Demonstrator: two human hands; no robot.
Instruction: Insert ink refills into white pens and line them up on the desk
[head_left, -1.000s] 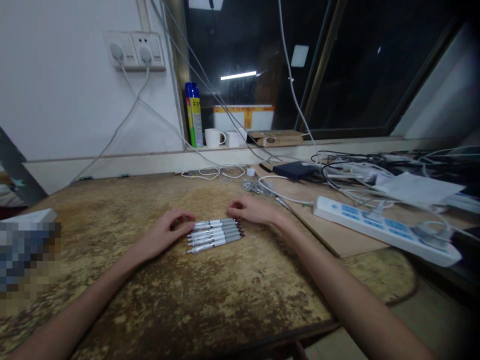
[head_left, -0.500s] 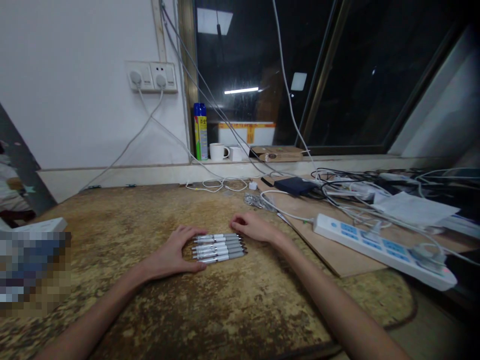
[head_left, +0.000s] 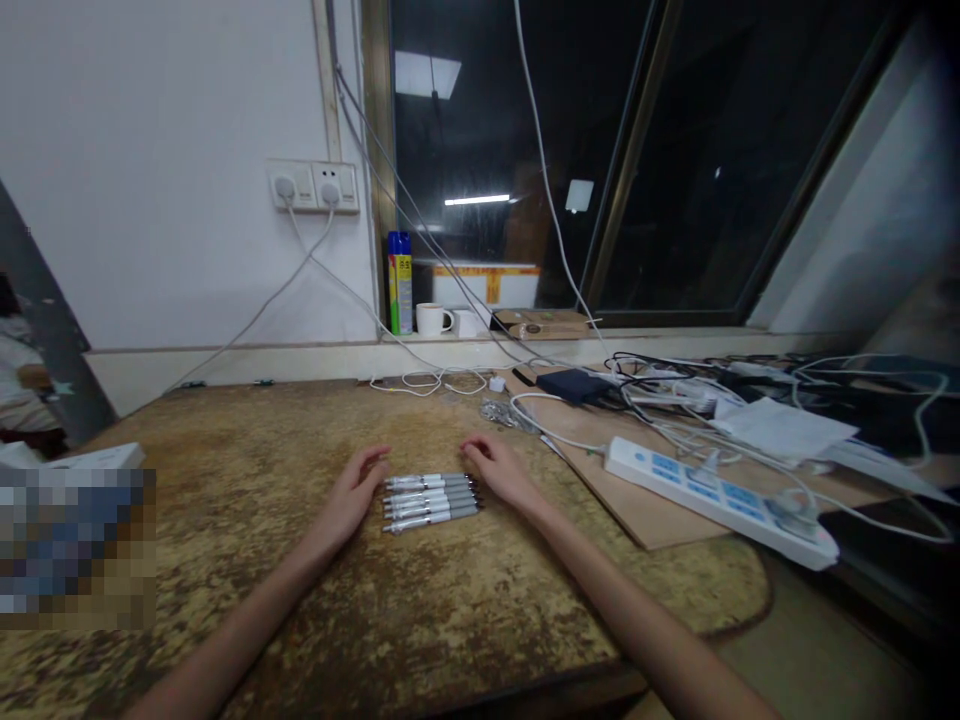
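The left hand's (head_left: 352, 492) thumb has drawn back from the near side of the pens (head_left: 431, 498) to their left ends. They lie in a row on the worn worktop (head_left: 450, 610), below a dark window (head_left: 495, 130). The left fingers are slightly parted, with nothing visibly gripped; the right hand's (head_left: 499, 470) curl loosely by the pen tips, contact unclear. A power strip (head_left: 694, 488) on a brown board (head_left: 604, 490) crowds the right side.

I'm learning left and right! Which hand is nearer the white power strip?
Right. The right hand is left of the power strip; the left hand is farther left, beyond the pens.
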